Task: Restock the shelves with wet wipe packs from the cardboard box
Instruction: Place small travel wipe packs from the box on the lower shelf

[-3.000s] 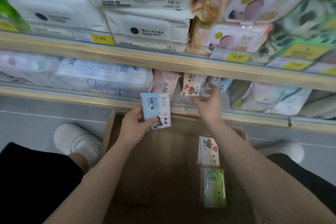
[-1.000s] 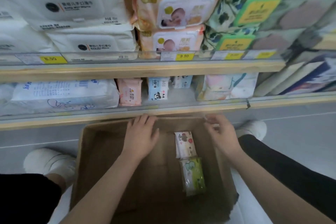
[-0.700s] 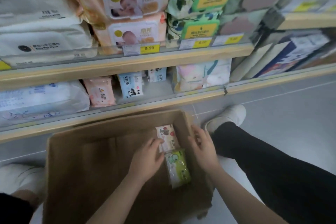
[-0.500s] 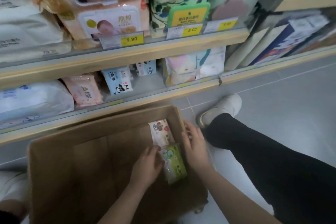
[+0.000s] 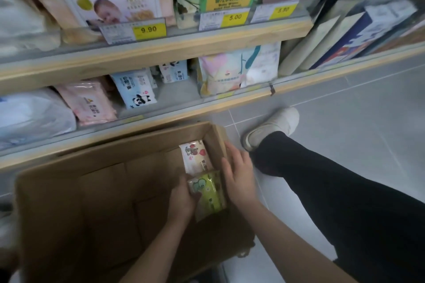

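Note:
An open cardboard box sits on the floor below the shelves. Two small wet wipe packs lie at its right side: a white one with red hearts and a green one nearer me. My left hand grips the green pack's left edge, fingers curled on it. My right hand lies with straight fingers along the box's right wall, touching the green pack's right side. On the lower shelf stand a blue panda pack and a pink pack.
The upper shelf carries large wipe packs and yellow price tags. A pastel bag stands right of the panda packs, and boxed goods stand at far right. My black-trousered leg and white shoe are on the grey tiled floor.
The blue panda pack went from my left hand onto the lower shelf. Both hands dropped into the box, and my left hand closed on the green pack. The view swung right.

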Motion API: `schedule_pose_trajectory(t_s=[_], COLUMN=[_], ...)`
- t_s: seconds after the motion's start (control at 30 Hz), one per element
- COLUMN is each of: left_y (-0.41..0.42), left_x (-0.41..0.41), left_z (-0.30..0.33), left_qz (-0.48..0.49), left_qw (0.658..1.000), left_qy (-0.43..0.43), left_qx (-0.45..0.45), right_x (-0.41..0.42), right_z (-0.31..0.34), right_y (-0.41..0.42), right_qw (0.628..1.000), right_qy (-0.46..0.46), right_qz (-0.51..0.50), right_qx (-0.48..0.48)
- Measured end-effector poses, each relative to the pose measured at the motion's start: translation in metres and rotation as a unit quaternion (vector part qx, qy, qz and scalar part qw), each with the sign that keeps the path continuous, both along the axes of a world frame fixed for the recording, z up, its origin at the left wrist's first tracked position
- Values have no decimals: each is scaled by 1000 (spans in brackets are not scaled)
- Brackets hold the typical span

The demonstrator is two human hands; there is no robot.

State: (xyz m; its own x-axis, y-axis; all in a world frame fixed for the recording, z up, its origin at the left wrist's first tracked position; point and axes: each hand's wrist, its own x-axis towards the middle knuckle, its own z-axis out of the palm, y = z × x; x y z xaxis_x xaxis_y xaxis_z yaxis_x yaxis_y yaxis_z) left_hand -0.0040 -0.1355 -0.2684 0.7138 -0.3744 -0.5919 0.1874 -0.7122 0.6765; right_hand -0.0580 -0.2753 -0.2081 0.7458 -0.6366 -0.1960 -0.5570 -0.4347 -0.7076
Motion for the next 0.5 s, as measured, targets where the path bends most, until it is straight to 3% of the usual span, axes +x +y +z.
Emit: schedule_pose_trajectory(t_s=[0.07,0.1,0.17,0.23,0.3,0.4,0.5], left_y=[19,30,53,76,97,122,139], left_x=[8,13,24,36,47,59,62], left_z=[7,11,20,27,32,34,30], left_qz=[21,33,57,72,81,100,108], left_qw=[1000,999,998,997,995,993,992], left_qy=[-9,-15,-25,-37,-52,-65,-55], left_qx=[0,0,1,8,17,23,34], right_x=[-1,-1,-1,2,5,2,-8], right_z=[7,12,16,11,1,-22,-44], right_y=[2,3,10,24,44,66,73], right_qw=[999,994,952,913,930,973,966], right_qy=[0,-11,-49,-60,3,135,226], right_qz=[10,40,160,263,266,152,106], right_qx=[-39,-102,-255,-306,-255,-108,-71])
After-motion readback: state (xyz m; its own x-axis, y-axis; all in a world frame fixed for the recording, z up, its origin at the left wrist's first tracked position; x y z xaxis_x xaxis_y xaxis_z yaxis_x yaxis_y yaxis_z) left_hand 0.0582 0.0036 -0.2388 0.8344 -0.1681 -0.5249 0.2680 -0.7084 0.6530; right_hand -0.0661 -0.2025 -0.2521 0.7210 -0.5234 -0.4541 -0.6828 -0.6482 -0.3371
